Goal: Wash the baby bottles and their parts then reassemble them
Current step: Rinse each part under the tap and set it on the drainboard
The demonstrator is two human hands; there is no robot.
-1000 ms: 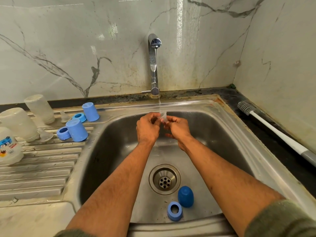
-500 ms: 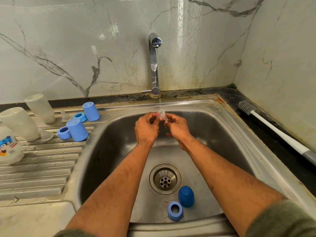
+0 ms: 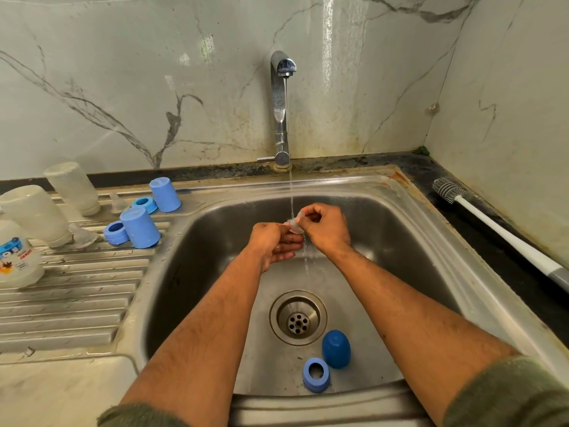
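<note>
Soft, even light, quite bright. White shine streak on wall (image 3: 328, 41) near tap (image 3: 280, 97). Sink (image 3: 409, 241) bowl darker at left side. Edges bend outward. Falling water slightly blurry.

the drain (image 3: 298, 317) sits mid-floor in the sink (image 3: 385, 211). just right of and nearer than the drain stand a blue cap (image 3: 336, 349) and a blue ring (image 3: 316, 374), close together, blocking that near stretch of floor. the floor left of the drain is bare steel, and so is the floor to its right. both forearms cross above the drain on either side, and the left hand (image 3: 274, 241) and right hand (image 3: 326, 231) meet beyond it under the water stream (image 3: 291, 192) from the tap (image 3: 280, 109). left of the drain, on the drainboard (image 3: 70, 303), bottles (image 3: 37, 214), caps (image 3: 140, 228) and rings (image 3: 115, 232) crowd the far end; its near ribs lie open. far right of the drain a brush (image 3: 492, 223) lies along the counter.
</note>
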